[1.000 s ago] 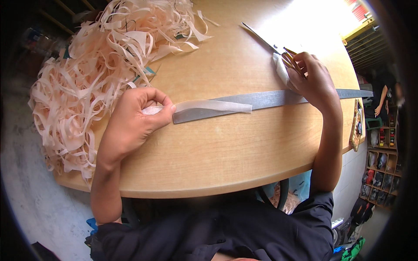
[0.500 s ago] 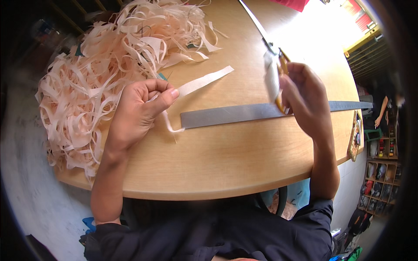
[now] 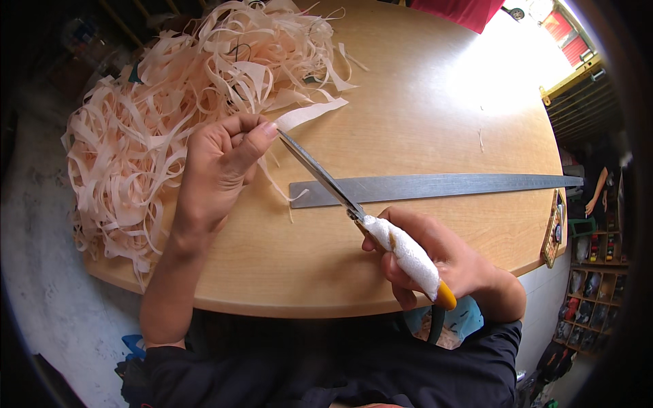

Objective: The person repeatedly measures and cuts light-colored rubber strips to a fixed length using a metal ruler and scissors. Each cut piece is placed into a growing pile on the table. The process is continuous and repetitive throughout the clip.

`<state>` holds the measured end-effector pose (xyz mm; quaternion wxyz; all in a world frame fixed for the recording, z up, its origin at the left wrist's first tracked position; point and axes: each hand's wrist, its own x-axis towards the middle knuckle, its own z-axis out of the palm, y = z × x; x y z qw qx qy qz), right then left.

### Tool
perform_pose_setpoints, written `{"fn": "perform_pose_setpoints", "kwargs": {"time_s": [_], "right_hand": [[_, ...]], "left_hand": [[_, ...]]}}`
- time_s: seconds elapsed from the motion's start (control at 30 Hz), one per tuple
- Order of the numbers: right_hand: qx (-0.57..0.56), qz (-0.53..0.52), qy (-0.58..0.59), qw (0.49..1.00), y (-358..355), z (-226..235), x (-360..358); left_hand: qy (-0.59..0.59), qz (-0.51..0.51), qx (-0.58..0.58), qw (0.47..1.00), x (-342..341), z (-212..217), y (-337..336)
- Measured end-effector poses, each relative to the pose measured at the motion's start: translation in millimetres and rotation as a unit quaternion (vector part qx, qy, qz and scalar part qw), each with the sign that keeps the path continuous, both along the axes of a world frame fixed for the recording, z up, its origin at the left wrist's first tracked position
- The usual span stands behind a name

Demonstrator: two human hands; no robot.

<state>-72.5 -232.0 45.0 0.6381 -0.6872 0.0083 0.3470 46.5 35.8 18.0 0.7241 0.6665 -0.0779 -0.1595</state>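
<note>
Pinched between the thumb and fingers of my left hand [image 3: 228, 153] is a pale peach fabric strip [image 3: 311, 112], its wide end sticking out to the right and a thin tail hanging below. My right hand [image 3: 442, 255] grips a pair of scissors [image 3: 326, 180] with white wrapping around an orange handle. The blades point up and left, looking nearly closed, with their tips right at the left thumb and the strip. Beyond and left of my left hand lies a big tangled heap of peach strips [image 3: 146, 129].
A long metal ruler [image 3: 435, 187] lies across the wooden table [image 3: 326, 265], beneath the scissor tips' side. Red cloth [image 3: 456, 12] hangs at the far edge. Shelves with small compartments [image 3: 592, 299] stand at right, where another person's arm [image 3: 598, 187] shows.
My right hand has come down and toward me, swinging the scissors from pointing away to pointing at my left hand. The strip's free end has shifted slightly left.
</note>
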Motion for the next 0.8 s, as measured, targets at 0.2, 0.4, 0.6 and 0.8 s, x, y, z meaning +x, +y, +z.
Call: {"fn": "perform_pose_setpoints", "kwargs": {"time_s": [0.2, 0.4, 0.6, 0.8], "right_hand": [[0.008, -0.039, -0.003, 0.999, 7, -2, -2], [0.008, -0.035, 0.022, 0.999, 10, 0, 0], [0.005, -0.031, 0.051, 0.998, 8, 1, 0], [-0.02, -0.032, 0.021, 0.999, 7, -2, 1]], "left_hand": [[0.019, -0.016, -0.004, 1.0, -6, 1, -6], [-0.007, -0.016, 0.036, 0.999, -5, -2, -10], [-0.01, -0.006, 0.042, 0.999, -5, -3, -12], [0.016, -0.013, 0.002, 1.0, -6, 0, -11]]}}
